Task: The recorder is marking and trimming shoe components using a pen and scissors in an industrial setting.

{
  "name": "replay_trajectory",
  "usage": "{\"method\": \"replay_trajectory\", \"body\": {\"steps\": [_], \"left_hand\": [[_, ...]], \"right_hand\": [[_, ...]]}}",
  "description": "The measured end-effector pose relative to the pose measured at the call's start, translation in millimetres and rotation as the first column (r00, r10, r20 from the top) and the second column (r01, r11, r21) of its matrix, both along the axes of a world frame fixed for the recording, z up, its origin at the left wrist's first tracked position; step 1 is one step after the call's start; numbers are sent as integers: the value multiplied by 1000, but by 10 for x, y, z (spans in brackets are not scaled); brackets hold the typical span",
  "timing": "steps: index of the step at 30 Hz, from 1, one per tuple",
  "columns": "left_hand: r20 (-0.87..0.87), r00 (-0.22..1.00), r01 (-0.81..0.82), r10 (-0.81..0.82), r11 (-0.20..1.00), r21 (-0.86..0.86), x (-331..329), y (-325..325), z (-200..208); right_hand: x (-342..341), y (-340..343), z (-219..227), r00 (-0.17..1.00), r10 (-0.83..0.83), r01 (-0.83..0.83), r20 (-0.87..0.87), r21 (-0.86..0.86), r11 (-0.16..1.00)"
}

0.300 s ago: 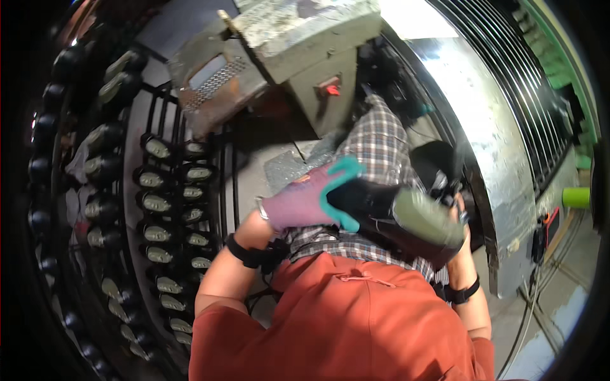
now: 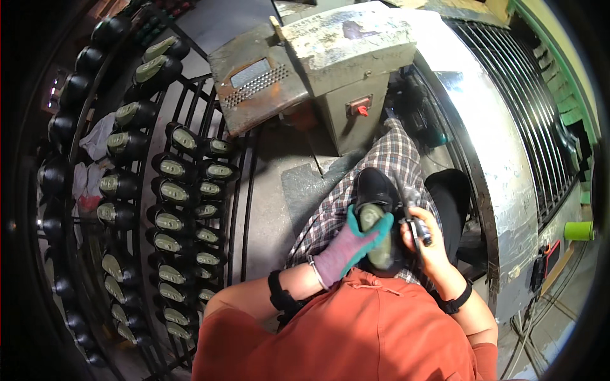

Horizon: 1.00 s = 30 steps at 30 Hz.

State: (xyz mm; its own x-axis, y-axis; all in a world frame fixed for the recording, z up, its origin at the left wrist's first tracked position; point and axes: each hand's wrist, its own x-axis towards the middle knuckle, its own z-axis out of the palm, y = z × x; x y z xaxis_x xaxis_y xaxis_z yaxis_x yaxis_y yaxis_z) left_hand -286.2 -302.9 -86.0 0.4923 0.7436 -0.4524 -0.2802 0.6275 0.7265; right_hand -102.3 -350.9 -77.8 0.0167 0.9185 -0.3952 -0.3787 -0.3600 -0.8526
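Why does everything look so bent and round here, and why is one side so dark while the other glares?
Head view: the fisheye lens bows straight edges, so the rack of black shoes curves and the corners go black. Sunlight washes out the metal housing; the rack side lies in shadow. The gloved left hand, right hand and held shoe stay fairly sharp.

A shoe factory floor or cobbler's workshop. A curved black metal rack [image 2: 248, 190] on the left carries row upon row of dark shoes [image 2: 171, 168] mounted on olive lasts, far too many for a home. Ahead stands a worn grey machine box [image 2: 349, 70] with a red switch [image 2: 362, 110], beside a rusty metal plate [image 2: 254, 89] with a perforated strip. A shiny steel drum [image 2: 489, 159] with a barred grille [image 2: 527, 95] curves along the right, cables trailing beneath it. The floor [image 2: 273, 184] is bare stained concrete, and rags [image 2: 95, 136] hang on the rack
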Motion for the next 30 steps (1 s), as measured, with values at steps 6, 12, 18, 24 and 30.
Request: {"method": "replay_trajectory", "body": {"steps": [6, 12, 18, 24, 30], "left_hand": [[430, 890, 6, 152, 939, -344, -694, 185, -271], [-582, 663, -3, 470, 779, 627, -1979, 224, -393], [208, 737, -675, 643, 686, 272, -2323, 1516, 37], [17, 601, -716, 799, 529, 456, -3632, 3177, -857], [-468, 185, -712, 864, 446, 543, -3563, 3858, -903]], "right_hand": [[-238, 295, -96, 983, 158, -169, 92, 137, 976], [-11, 312, -337, 939, 19, -54, 343, 94, 994], [298, 243, -675, 721, -32, -92, 692, 141, 986], [490, -11, -405, 699, -103, 71, 707, 74, 995], [629, -458, -259, 594, -230, 306, 771, 49, 951]]}}
